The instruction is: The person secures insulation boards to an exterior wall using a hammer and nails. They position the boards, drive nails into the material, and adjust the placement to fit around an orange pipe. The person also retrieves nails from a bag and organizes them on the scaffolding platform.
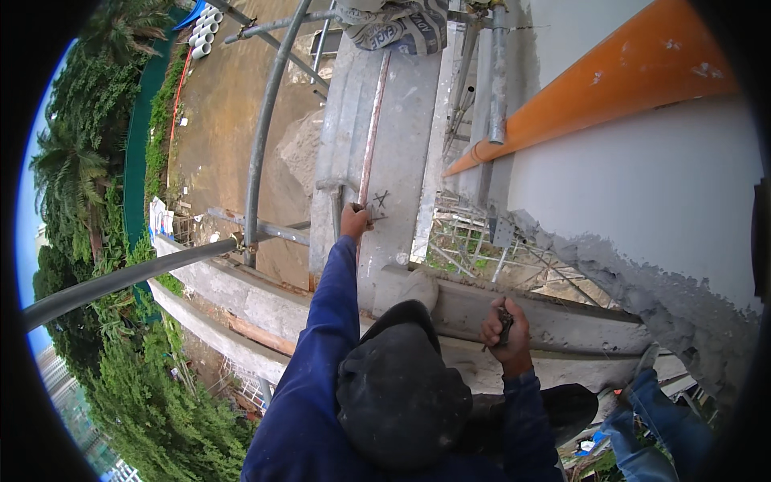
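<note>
My left hand reaches forward, its fingers closed at a long, thin, whitish-red strip lying along a grey concrete slab. Close by on the left, a hammer rests on the slab. Dark drawn marks show just right of these fingers. Nearer to me, my right hand is raised and closed around a small dark object whose kind I cannot make out. A dark rounded shape, like a cap, covers what lies between my forearms.
Metal scaffold pipes cross on the left, with open drops beyond the slab's edges. An orange pipe slants along the white wall. A printed sack sits at the far end. Another person's jeans-clad leg is lower right.
</note>
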`<state>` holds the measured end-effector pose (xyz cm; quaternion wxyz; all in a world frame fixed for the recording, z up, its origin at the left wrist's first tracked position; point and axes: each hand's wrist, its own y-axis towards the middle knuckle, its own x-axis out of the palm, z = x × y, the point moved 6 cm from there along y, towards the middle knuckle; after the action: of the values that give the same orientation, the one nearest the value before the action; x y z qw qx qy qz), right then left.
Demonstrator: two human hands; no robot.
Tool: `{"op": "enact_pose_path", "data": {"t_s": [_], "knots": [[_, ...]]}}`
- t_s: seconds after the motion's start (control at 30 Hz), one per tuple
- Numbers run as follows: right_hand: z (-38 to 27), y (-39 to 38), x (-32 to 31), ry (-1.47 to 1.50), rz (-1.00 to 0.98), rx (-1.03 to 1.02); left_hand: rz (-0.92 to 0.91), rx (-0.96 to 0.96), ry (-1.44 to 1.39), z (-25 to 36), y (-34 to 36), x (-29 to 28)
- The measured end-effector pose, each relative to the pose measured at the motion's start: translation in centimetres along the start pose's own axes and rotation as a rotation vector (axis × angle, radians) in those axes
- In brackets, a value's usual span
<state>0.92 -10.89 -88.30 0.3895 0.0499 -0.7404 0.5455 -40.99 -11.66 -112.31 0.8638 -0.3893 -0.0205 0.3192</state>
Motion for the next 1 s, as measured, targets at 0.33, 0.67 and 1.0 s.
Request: {"op": "enact_pose_path", "data": {"t_s": [0.33, 0.67, 1.0], "knots": [[0.1, 0.1, 1.1, -0.019, -0.021, 0.01, -0.048, -0.171, -0.35, -2.5, -0.5, -0.6], [0.0, 0.1, 1.6, -0.025, -0.029, 0.014, -0.089, -0.287, -0.612, -2.5, -1.6, 0.0], [0.4, -0.1, 1.4, -0.051, -0.033, 0.0, 0.14, -0.042, 0.344, -1.5, -0.2, -0.7]]}}
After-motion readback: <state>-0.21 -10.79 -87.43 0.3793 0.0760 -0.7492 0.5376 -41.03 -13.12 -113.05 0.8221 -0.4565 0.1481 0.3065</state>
